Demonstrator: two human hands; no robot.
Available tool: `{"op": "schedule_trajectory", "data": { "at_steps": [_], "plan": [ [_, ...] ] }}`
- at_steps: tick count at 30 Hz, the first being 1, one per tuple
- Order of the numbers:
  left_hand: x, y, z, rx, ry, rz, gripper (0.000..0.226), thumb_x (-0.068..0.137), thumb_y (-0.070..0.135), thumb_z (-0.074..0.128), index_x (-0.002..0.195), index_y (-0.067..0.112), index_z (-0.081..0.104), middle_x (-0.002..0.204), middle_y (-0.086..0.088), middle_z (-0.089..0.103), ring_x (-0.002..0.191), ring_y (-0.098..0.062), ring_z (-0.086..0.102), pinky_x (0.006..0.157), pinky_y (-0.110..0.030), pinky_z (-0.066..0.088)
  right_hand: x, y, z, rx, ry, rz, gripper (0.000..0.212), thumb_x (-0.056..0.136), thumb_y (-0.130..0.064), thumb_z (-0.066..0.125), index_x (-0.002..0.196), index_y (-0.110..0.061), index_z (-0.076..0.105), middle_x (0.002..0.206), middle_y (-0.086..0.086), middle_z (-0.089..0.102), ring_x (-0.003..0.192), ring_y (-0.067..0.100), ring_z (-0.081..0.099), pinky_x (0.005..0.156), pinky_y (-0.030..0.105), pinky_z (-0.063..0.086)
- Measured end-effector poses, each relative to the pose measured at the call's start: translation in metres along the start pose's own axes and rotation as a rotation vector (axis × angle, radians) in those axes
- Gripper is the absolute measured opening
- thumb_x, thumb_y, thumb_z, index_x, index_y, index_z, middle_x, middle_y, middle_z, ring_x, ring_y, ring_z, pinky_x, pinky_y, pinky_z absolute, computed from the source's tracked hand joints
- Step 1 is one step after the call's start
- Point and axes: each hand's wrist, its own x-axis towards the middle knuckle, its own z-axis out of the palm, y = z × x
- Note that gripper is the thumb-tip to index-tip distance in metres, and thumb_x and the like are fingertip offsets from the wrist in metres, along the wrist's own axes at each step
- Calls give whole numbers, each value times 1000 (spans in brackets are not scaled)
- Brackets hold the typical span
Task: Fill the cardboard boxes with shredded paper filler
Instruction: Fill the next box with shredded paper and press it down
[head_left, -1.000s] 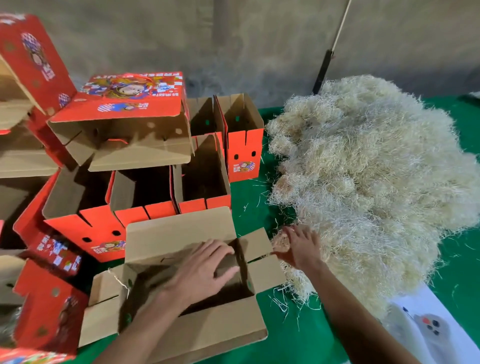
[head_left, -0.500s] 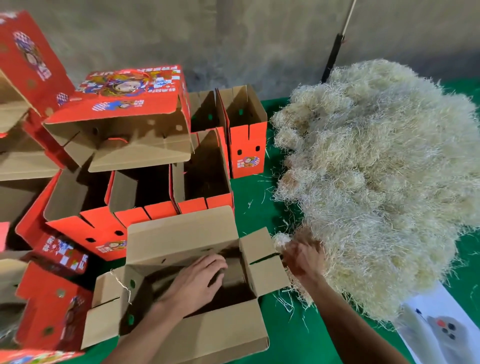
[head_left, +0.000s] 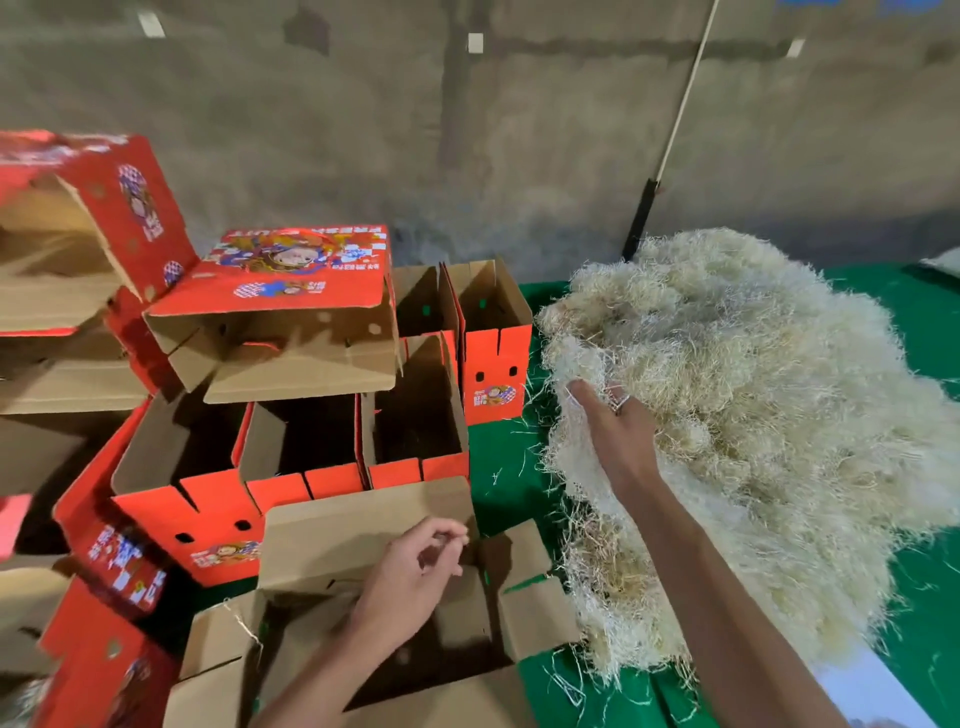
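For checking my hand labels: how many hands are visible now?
2. The left hand hovers over the nearest open box; the right hand is on the shredded paper pile. None seems hidden.

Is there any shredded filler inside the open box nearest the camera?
No: the open box shows only bare cardboard inside.

Two hands (head_left: 410, 577), one filler heap (head_left: 753, 426).

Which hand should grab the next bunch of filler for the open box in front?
Right. The right hand already reaches into the shredded paper pile, fingers among the strands. The left hand hovers loosely curled over the open box, away from the pile.
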Motion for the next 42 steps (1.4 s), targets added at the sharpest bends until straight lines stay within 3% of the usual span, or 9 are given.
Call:
{"op": "schedule_trajectory", "data": {
  "at_steps": [3, 8, 17, 20, 22, 25, 31, 36, 42],
  "plan": [
    [3, 19, -1, -208, 1, -10, 15, 96, 49, 56, 107, 43, 64, 99, 17, 71, 89, -3, 69, 80, -30, 57, -4, -38, 2, 118, 5, -43, 63, 69, -78, 70, 83, -18, 61, 54, -3, 50, 47, 16, 52, 64, 37, 48],
    [25, 56, 12, -805, -65, -233, 47, 87, 53, 60, 120, 19, 59, 122, -4, 68, 106, -21, 70, 86, -48, 59, -9, -104, 11, 338, -23, -33, 42, 78, -59, 76, 100, -30, 55, 109, -7, 60, 106, 6, 55, 104, 47, 40],
    [50, 92, -7, -1719, -320, -420, 80, 57, 70, 86, 122, 38, 51, 144, -12, 38, 126, -59, 45, 93, -80, 36, -53, -174, 41, 397, -375, 62, 127, 44, -81, 79, 151, -28, 36, 150, -1, 46, 135, 27, 47, 114, 60, 32],
    [47, 78, -28, -1760, -308, -367, 79, 63, 71, 82, 125, 38, 48, 146, -13, 35, 121, -62, 48, 97, -79, 33, -65, -161, 52, 439, -503, 79, 106, 57, -79, 74, 147, -29, 46, 143, -3, 55, 128, 17, 56, 103, 46, 48],
    [43, 64, -37, -1664, -251, -386, 81, 73, 73, 73, 135, 29, 45, 150, -16, 32, 118, -59, 54, 93, -77, 40, -67, -148, 61, 511, -580, 90, 38, 88, -60, 61, 114, -36, 73, 109, -12, 75, 95, 3, 71, 69, 22, 59],
    [31, 44, -42, -1530, -73, -590, 89, 78, 70, 68, 143, 14, 47, 144, -28, 47, 119, -52, 57, 96, -69, 45, -70, -124, 74, 624, -623, 187, 39, 104, -43, 41, 96, -32, 77, 83, -21, 75, 75, -7, 70, 54, 13, 54],
    [10, 13, -50, -1559, 201, -571, 58, 99, 40, 53, 142, 1, 48, 97, -18, 68, 67, -31, 73, 48, -40, 60, -84, -75, 100, 521, -633, 412, 51, 79, -60, 66, 120, -30, 62, 119, 0, 72, 92, 11, 74, 73, 33, 62],
    [-10, -19, -67, -1538, 381, -684, 46, 91, 34, 69, 128, 8, 59, 109, -22, 68, 85, -38, 71, 53, -47, 60, -94, -47, 106, 262, -484, 342, 110, 68, -71, 78, 156, -29, 27, 156, 0, 40, 122, 19, 46, 98, 41, 37],
    [-11, -39, -65, -1357, 501, -706, 49, 103, 43, 47, 131, 3, 55, 104, -18, 65, 95, -31, 62, 87, -47, 57, -112, -17, 121, 149, -530, 263, 64, 104, -50, 42, 159, -22, 23, 161, 8, 32, 145, 32, 35, 117, 53, 32]
  ]
}}
